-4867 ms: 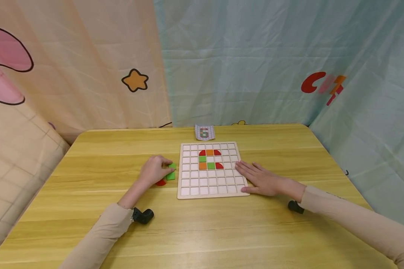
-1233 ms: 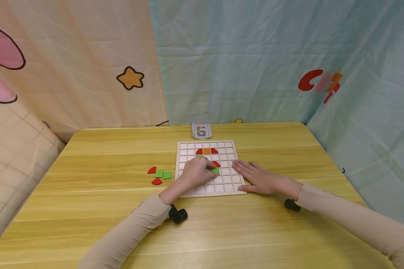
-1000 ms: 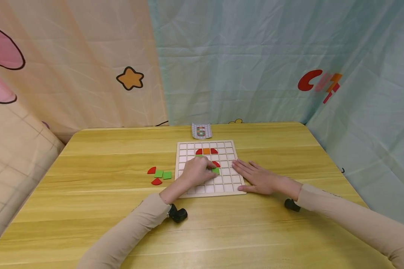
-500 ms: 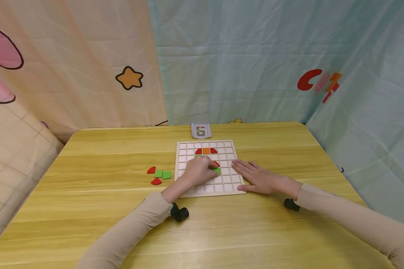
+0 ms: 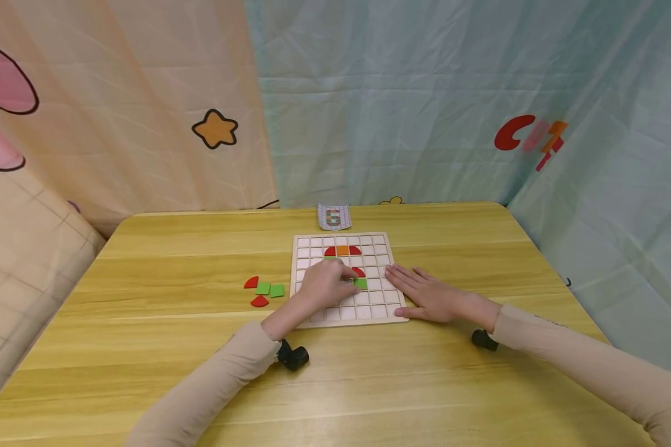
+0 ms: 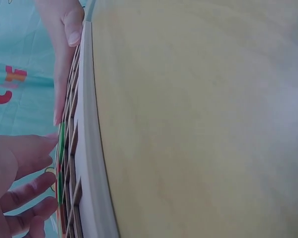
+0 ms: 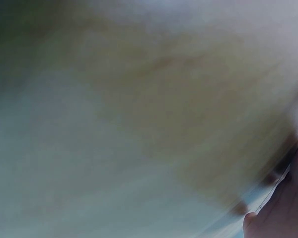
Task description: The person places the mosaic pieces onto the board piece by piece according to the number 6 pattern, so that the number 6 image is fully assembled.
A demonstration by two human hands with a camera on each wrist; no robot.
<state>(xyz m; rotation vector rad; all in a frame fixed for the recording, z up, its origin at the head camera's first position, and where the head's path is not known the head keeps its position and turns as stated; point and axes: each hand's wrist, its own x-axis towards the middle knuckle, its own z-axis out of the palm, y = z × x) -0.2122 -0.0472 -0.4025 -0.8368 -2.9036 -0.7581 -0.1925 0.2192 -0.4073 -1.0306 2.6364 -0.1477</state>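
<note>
A wooden grid board (image 5: 363, 312) lies mid-table. My left hand (image 5: 323, 282) is over it, thumb and index fingertips apart, right beside a green square tile (image 5: 361, 284) set in a cell. Just above that tile sits a red quarter-circle tile (image 5: 359, 272). In an upper row an orange square tile (image 5: 343, 250) stands between two red quarter-circles; part of a green tile shows below, and my hand hides the cells beneath. The left wrist view shows the fingers (image 6: 32, 191) spread and loosely bent by the board's edge. My right hand (image 5: 433, 299) rests flat, fingertips on the board's right edge.
Left of the board lie two loose green squares (image 5: 277, 290) and two red quarter-circles (image 5: 260, 301). Behind the board is a small printed card (image 5: 333, 218) with a coloured grid pattern. A curtain (image 5: 402, 124) hangs behind the wooden table (image 5: 369, 385). The right wrist view is mostly blurred.
Earlier my left hand was at the loose tiles; it then brought a green square to the board. In the last half second it draws slightly left off that tile. My right hand stays put.
</note>
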